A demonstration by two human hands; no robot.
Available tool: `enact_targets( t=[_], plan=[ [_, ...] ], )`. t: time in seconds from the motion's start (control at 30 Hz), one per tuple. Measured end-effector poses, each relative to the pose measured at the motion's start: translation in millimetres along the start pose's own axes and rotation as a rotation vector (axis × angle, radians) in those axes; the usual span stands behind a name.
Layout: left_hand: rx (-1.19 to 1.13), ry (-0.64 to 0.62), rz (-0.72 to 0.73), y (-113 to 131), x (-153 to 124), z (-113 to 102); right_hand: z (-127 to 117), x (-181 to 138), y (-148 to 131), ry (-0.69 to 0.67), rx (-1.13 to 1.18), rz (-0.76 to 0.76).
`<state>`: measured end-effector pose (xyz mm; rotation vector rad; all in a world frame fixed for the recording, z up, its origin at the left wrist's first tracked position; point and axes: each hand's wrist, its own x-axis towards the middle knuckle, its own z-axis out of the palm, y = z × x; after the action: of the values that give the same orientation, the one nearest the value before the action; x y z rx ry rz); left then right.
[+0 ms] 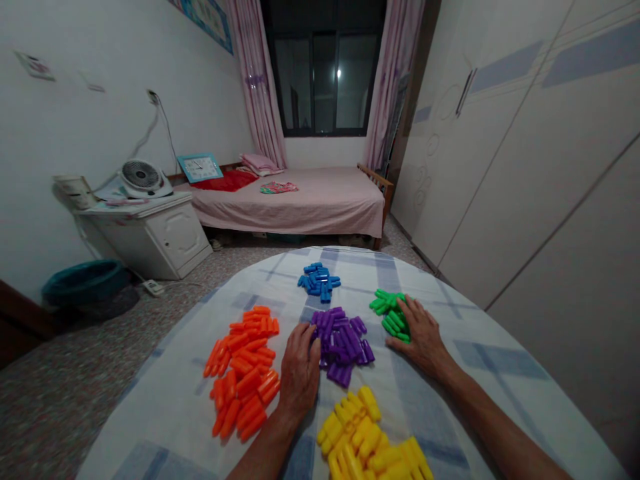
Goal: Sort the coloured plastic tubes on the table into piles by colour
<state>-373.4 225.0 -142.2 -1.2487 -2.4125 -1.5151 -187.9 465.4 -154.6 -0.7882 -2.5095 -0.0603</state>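
Observation:
Small tube-shaped plastic pieces, which look like marker caps, lie in piles sorted by colour on the table. My left hand [301, 368] rests on the cloth between the orange pile [247, 367] and the purple pile [343, 343]. Its fingers stretch forward, fingertips at the left edge of the purple pieces. Curved around the right side of the green pile [394, 315] is my right hand [423, 333], fingers apart and touching the pieces; it hides part of them. Nearest to me lies the yellow pile [367, 443], some pieces showing hollow ends. The blue pile [319, 281] is farthest away.
A checked white and blue cloth covers the rounded table [480, 400]. Beyond stands a bed [330, 200] with a pink sheet. On the left are a white cabinet [180, 237] bearing a fan [143, 177], and a teal bin [85, 280]. A wardrobe [500, 167] lines the right side.

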Motion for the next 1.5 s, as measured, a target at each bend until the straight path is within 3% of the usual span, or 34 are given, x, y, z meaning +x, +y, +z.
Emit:
enact_targets(
  t=[0.17,0.3,0.5,0.67,0.77,0.9,0.97,1.07,1.17,1.27,1.5],
  plan=[
    [0.019,0.013,0.013,-1.3,0.0,1.5,-2.8,15.2,-21.1,0.063,0.002,0.064],
    [0.033,0.053,0.053,-1.6,-0.1,2.3,-19.6,7.0,-26.9,0.130,0.138,0.162],
    [0.068,0.097,0.169,0.8,0.5,0.4,-47.6,-51.3,-33.0,0.159,0.449,0.445],
    [0.116,0.066,0.360,11.7,-2.3,-2.8,-56.7,-106.2,-57.9,0.138,0.485,0.590],
    [0.120,0.012,0.465,26.8,0.4,-13.6,-60.0,-131.3,-70.0,0.114,0.377,0.532],
    [0.104,0.107,0.396,44.4,1.4,-47.9,-65.6,-150.5,-75.7,0.002,0.108,0.383],
    [0.090,0.113,0.331,45.3,-10.7,-67.8,-68.4,-152.7,-77.5,-0.056,0.023,0.309],
    [0.075,0.000,0.252,35.0,-49.3,-87.0,-72.6,-150.4,-81.5,-0.078,-0.044,0.260],
    [0.119,-0.087,0.224,20.0,-94.1,-89.4,-77.8,-147.2,-86.8,-0.065,-0.070,0.270],
    [0.190,-0.057,0.234,10.9,-121.0,-85.0,-82.9,-146.1,-91.3,-0.044,-0.059,0.288],
    [0.224,-0.057,0.259,8.8,-122.2,-83.5,-87.6,-146.5,-93.5,-0.071,-0.034,0.305]
  ],
)
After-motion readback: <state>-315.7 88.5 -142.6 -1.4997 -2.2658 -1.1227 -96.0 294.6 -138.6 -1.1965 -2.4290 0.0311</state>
